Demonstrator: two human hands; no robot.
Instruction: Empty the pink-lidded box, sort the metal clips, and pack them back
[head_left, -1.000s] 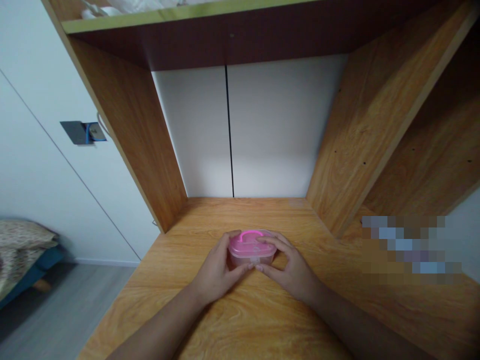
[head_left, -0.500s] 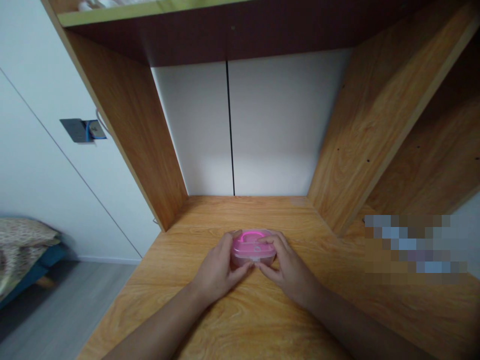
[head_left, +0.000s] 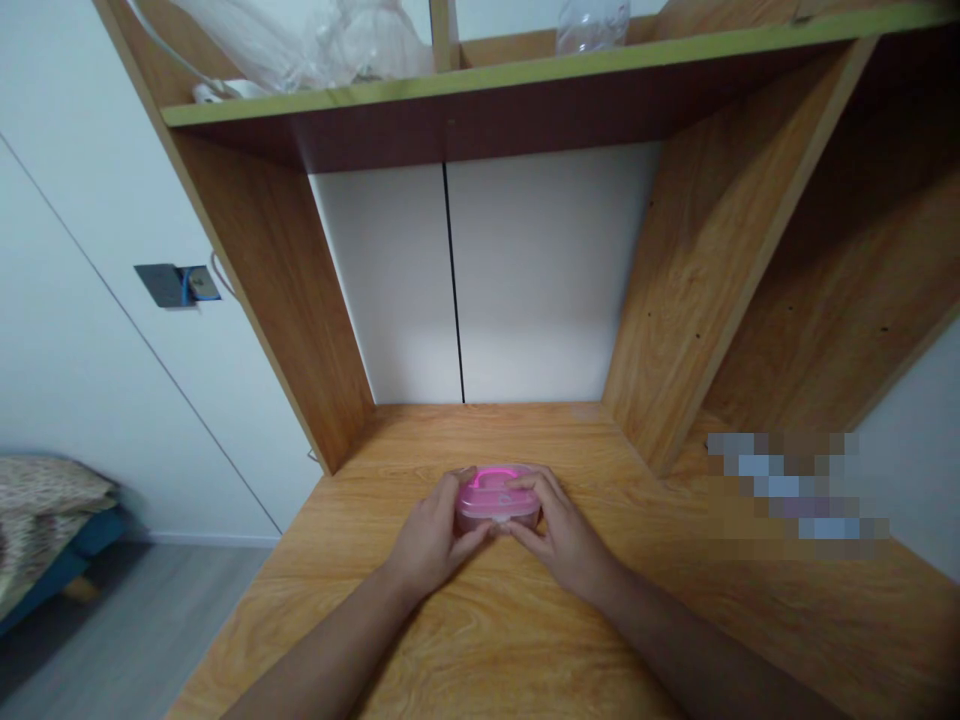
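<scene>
A small pink plastic box (head_left: 495, 500) with a clear lid and a bright pink handle rests on the wooden desk (head_left: 480, 640). My left hand (head_left: 431, 530) is wrapped round its left end, thumb along the front side and fingers at the top edge. Round the right end curls my right hand (head_left: 559, 525), with fingers over the lid and thumb at the front. The two thumbs almost meet at the middle of the front side. Both hands hide the ends of the box, and its contents cannot be made out.
Wooden side panels (head_left: 262, 290) and a shelf (head_left: 450, 90) frame the desk's back. On the shelf are plastic bags (head_left: 360, 45) and a clear container (head_left: 592, 25). A blurred patch (head_left: 787, 495) covers something at the right. Left of the desk is a bed (head_left: 52, 520).
The view has tilted up, so more of the shelf and its bags shows. Both hands keep their hold on the box, which has hardly moved on the desk.
</scene>
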